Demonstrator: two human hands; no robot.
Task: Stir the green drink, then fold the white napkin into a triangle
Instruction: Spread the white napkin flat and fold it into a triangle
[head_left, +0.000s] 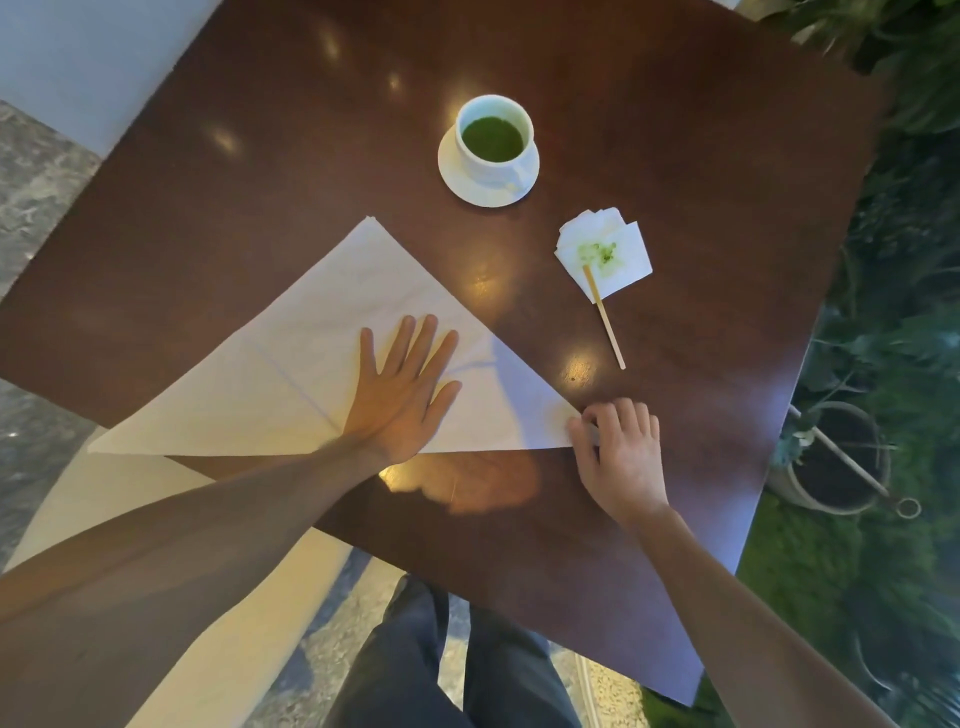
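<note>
The white napkin (291, 364) lies on the dark wooden table (675, 156) as a large triangle, its left corner hanging over the table's edge. My left hand (402, 389) presses flat on its middle with fingers spread. My right hand (621, 449) has curled fingers pinching the napkin's right corner. Farther back, a white cup of green drink (492, 136) stands on a white saucer (457, 176). A wooden stir stick (605, 319) lies to the right, its tip on a small stained tissue (605, 252).
A pale bench (104, 499) runs below the table's left edge, and my legs in dark trousers (441, 665) show under the near edge. Plants and a pot (836, 457) stand on the right beside the table.
</note>
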